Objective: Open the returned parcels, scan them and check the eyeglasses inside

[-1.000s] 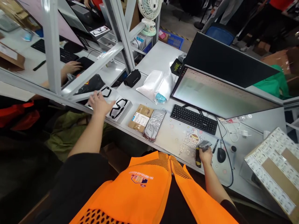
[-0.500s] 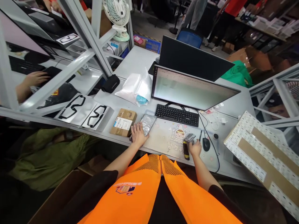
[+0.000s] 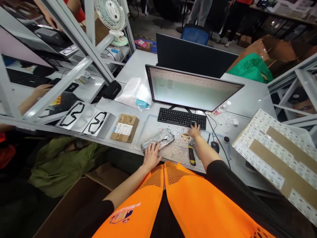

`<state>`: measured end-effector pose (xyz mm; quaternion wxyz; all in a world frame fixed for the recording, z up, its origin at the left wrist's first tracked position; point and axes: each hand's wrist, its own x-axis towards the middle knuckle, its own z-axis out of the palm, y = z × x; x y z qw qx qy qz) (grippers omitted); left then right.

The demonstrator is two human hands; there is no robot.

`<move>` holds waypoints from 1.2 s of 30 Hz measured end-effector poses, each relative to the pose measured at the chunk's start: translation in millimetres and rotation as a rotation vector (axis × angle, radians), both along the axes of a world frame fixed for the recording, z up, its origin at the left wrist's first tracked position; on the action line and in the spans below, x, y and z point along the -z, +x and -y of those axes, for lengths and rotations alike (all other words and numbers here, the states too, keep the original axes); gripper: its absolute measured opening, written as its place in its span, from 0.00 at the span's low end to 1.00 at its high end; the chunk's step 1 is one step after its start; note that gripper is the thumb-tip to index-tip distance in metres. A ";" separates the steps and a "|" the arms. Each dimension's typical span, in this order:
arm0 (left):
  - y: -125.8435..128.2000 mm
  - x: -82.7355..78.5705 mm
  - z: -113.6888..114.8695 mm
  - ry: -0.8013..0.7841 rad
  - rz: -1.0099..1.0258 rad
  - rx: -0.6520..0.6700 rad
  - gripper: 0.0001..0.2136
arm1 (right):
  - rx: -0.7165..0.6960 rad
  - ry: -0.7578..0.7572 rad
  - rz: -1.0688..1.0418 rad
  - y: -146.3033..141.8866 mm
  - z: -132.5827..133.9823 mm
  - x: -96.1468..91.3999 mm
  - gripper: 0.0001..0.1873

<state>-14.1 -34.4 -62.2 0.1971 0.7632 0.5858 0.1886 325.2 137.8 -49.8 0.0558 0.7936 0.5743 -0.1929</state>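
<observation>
- Left hand [image 3: 151,157]: fingers spread and resting on the near side of one silver parcel [image 3: 162,138], not visibly clenched.
- Right hand [image 3: 195,131]: fingers extended at the near edge of one keyboard [image 3: 173,116], grasping nothing that shows.
- Work looks partway: the parcel is set out, its wrapping seemingly closed, and keying seems under way; what is left cannot be told.
- Just beside the right forearm: one yellow-and-black handheld tool [image 3: 191,156], unheld, partly hidden.
- Right of the right hand: one pen [image 3: 208,138], then one mouse [image 3: 215,146].
- Left of the left hand, on the counter [image 3: 143,114]: one labelled carton [image 3: 123,128], closed and untouched; farther out, two white boxes [image 3: 97,123] with black outlines.
- Beyond the right hand: one lit monitor [image 3: 190,89].
</observation>
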 end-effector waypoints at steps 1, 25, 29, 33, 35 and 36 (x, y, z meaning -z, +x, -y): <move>-7.2 -2.9 -3.7 0.001 -0.019 -0.047 0.34 | 0.008 -0.028 -0.002 0.5 -2.1 2.4 0.37; 12.4 -0.9 -54.3 -0.276 -0.065 0.091 0.54 | 0.200 0.070 -0.038 20.9 170.2 18.9 0.37; 10.2 13.9 -55.0 -0.266 0.076 0.065 0.55 | 0.256 0.009 -0.073 16.4 169.0 -7.2 0.31; 2.4 13.9 -59.0 -0.260 0.139 0.076 0.53 | 0.218 0.012 -0.347 24.4 166.0 -46.1 0.18; 0.1 6.3 -63.8 -0.274 0.140 0.086 0.52 | 0.219 0.028 -0.540 26.0 164.5 -68.8 0.16; -0.5 1.6 -65.5 -0.256 0.129 0.094 0.51 | 0.216 0.031 -0.631 25.6 163.9 -80.1 0.16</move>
